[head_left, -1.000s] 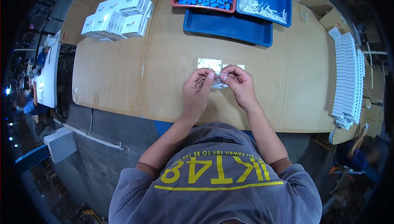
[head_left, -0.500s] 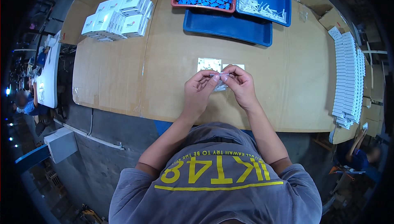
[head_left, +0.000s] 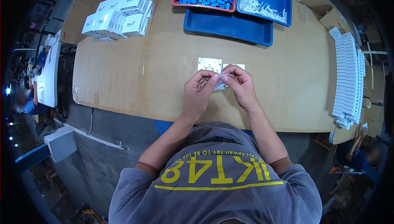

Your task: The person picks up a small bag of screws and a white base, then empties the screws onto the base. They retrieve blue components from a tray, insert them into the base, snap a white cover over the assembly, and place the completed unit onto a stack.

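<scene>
Between my two hands hangs a small clear plastic bag [head_left: 221, 86] with whitish pieces inside, too small to make out. My left hand [head_left: 198, 92] is closed in a pinch on the left end of its top edge. On the right end, the thumb and fingers of my right hand [head_left: 243, 88] pinch the same edge. Just beyond my left fingers lies a square white plastic plate [head_left: 209, 63] with small details on its face. A flat white piece [head_left: 239, 66] sits beside it, partly covered by my right hand.
At the far side stand a red tray [head_left: 205, 5] of blue plastic parts, a blue tray [head_left: 262, 21] of white sticks and another blue tray [head_left: 227, 33]. White boxes [head_left: 117, 17] are stacked at far left. Long rows of white pieces [head_left: 347, 80] line the right edge. Other people work at both sides.
Both hands stay in place, pinching the bag's top edge. The bag below my fingers has shifted very slightly.
</scene>
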